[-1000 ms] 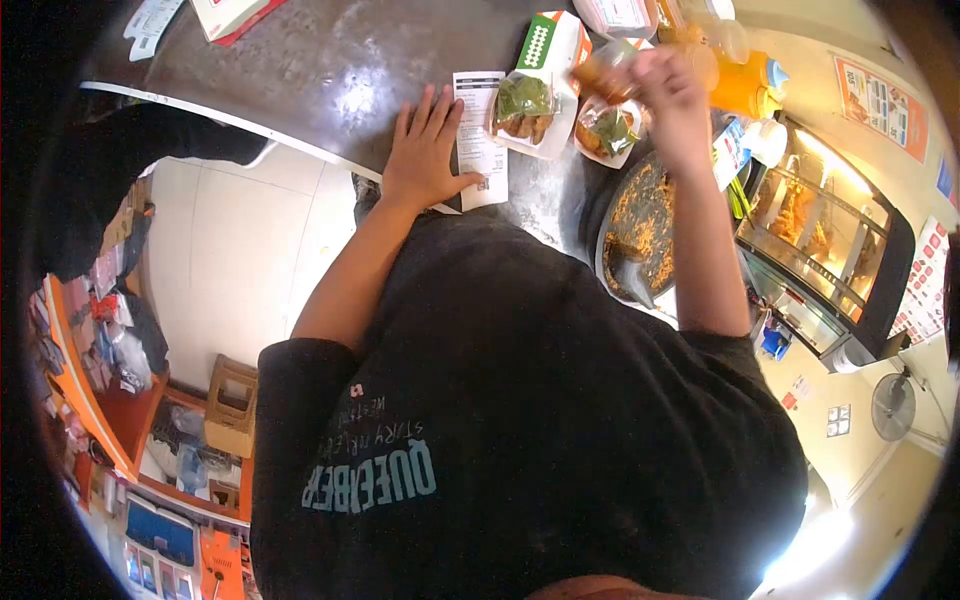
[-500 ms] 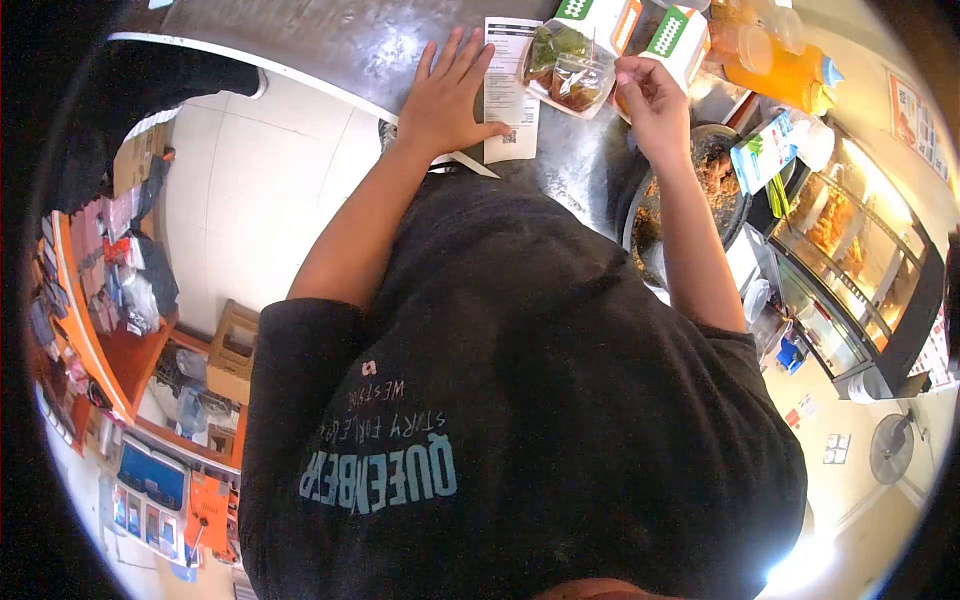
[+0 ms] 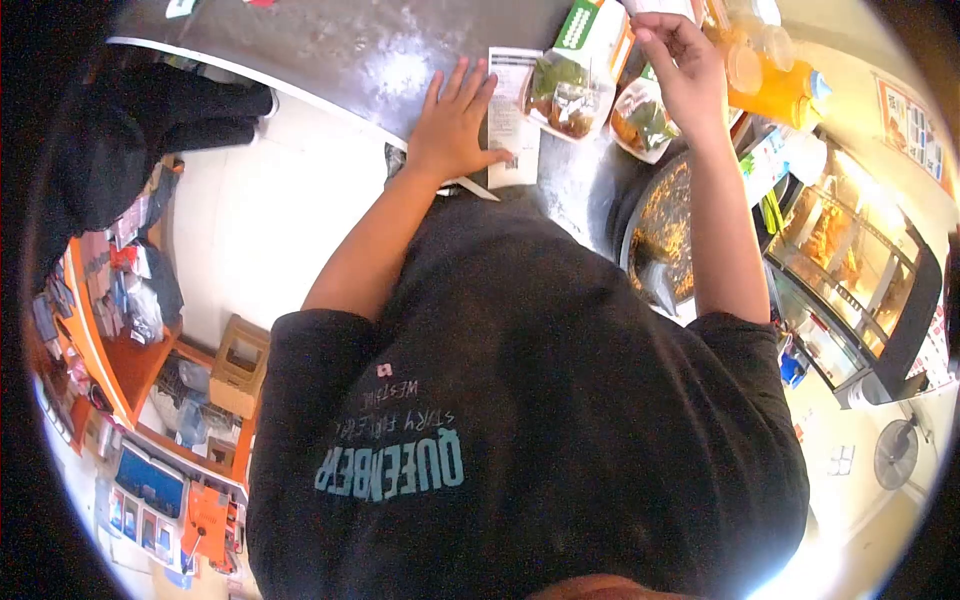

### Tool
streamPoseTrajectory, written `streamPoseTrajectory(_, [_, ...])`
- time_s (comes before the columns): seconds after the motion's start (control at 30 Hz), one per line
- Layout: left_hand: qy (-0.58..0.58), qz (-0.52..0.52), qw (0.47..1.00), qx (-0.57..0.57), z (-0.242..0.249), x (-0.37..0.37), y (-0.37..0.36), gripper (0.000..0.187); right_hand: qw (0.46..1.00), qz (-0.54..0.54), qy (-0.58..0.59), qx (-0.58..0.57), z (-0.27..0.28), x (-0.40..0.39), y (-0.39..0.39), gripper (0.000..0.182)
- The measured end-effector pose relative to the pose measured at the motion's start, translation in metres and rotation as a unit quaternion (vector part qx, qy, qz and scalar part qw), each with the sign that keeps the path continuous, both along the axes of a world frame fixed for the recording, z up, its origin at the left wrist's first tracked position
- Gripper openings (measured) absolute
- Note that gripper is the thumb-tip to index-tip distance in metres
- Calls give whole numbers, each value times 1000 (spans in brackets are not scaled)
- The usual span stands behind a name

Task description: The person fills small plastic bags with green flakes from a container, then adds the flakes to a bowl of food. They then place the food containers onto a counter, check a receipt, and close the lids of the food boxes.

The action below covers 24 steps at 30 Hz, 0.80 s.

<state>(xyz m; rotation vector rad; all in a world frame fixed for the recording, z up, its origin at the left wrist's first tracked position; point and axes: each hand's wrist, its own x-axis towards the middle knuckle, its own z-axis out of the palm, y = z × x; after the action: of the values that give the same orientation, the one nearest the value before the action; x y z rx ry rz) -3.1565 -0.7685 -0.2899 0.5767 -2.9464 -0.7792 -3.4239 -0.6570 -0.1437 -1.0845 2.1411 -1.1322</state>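
Observation:
My left hand [image 3: 452,128] lies flat with spread fingers on the metal counter [image 3: 330,60]. Its thumb touches a long printed receipt [image 3: 513,115]. Right of the receipt stands an open white, green and orange box [image 3: 590,40] with food, green leaf and a small clear bag [image 3: 575,112]. A second open box [image 3: 640,125] with similar food sits beside it, partly behind my right hand [image 3: 685,55]. The thumb and fingers of that hand are pinched together above this box, at a white item along the top edge. What they hold, if anything, is too small to tell.
Orange sauce bottles [image 3: 790,90] and clear tubs stand at the upper right. A large round pan [image 3: 665,225] of brown crumbs lies under my right forearm. Further right is a lit glass food cabinet [image 3: 850,250]. A person in dark clothes [image 3: 130,130] is at the left.
My right hand has moved up and right, away from the small clear bag, uncovering the food in the second box. My left hand stays flat. The whole view has shifted slightly.

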Motion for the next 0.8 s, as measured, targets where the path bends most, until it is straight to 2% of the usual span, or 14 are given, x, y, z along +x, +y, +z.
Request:
streamPoseTrajectory(0.03, [-13, -3, 1000, 4, 5, -1, -2, 114, 999, 4, 25, 20, 13, 8, -14, 19])
streamPoseTrajectory(0.07, [-40, -13, 997, 62, 10, 0, -2, 115, 998, 14, 63, 22, 32, 11, -42, 20])
streamPoseTrajectory(0.1, [-66, -4, 996, 62, 25, 0, -4, 117, 994, 60, 95, -16, 31, 11, -62, 21])
streamPoseTrajectory(0.13, [-84, -19, 995, 57, 18, -3, -7, 117, 984, 105, 131, -55, 24, 11, -84, 22])
streamPoseTrajectory(0.2, [-32, -11, 997, 70, 20, 3, -8, 116, 979, 139, 103, -107, 45, 28, -143, 21])
streamPoseTrajectory(0.3, [36, 0, 997, 64, 17, 7, -12, 115, 969, 128, 194, -85, 63, 31, -235, 15])
streamPoseTrajectory(0.37, [51, 2, 996, 77, 17, 8, -12, 113, 914, 141, 367, -103, 67, 15, -299, 11])
streamPoseTrajectory(0.43, [63, -2, 995, 80, 19, 10, -12, 112, 880, 132, 446, -101, 56, -16, -359, 11])
streamPoseTrajectory(0.53, [73, -3, 994, 86, 17, 13, -15, 112, 853, 168, 480, -115, 57, -36, -422, 13])
streamPoseTrajectory(0.7, [48, -13, 993, 106, 21, 14, -24, 111, 875, 185, 448, -9, 59, -29, -504, 24])
streamPoseTrajectory(0.8, [48, -21, 991, 121, 23, 17, -28, 111, 838, 177, 512, -63, 39, -41, -554, 29])
